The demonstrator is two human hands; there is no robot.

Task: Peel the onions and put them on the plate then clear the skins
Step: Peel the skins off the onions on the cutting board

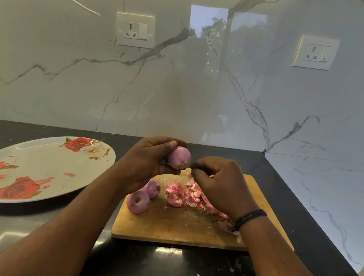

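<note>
My left hand (148, 158) grips a purple onion (180, 157) above the far edge of the wooden cutting board (174, 231). My right hand (219, 183) is just right of that onion, its fingers curled and its fingertips pinched together at the onion's lower right side; what they pinch is too small to make out. Two peeled onions (143, 196) lie on the board's left part. A heap of pink skins (187, 196) sits in the board's middle, partly hidden under my right wrist. The flowered plate (32, 169) lies to the left, holding only a small pink scrap.
The board and plate rest on a dark countertop (152, 273) in a corner of marble walls. Two wall sockets (135, 30) are set high behind. Small skin flakes dot the counter in front of the board.
</note>
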